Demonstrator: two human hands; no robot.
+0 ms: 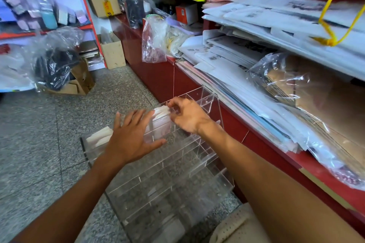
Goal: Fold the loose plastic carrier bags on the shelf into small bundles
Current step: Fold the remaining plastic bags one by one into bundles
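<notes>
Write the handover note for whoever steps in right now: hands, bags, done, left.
Left hand: open, flat against the front of the clear rack.
Right hand: fingers curled at the top of the white bundles standing in an upper compartment; whether it pinches one is unclear.
More white bundles sit in the compartment to the left.
Done: some bundles racked.
Left: loose clear bags remain on the red shelf, such as one at its edge. Most compartments hold nothing.

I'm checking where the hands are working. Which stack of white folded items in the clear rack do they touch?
The upper stack, in the compartment between the left hand and right hand. The other white stack lies lower left, untouched.
</notes>
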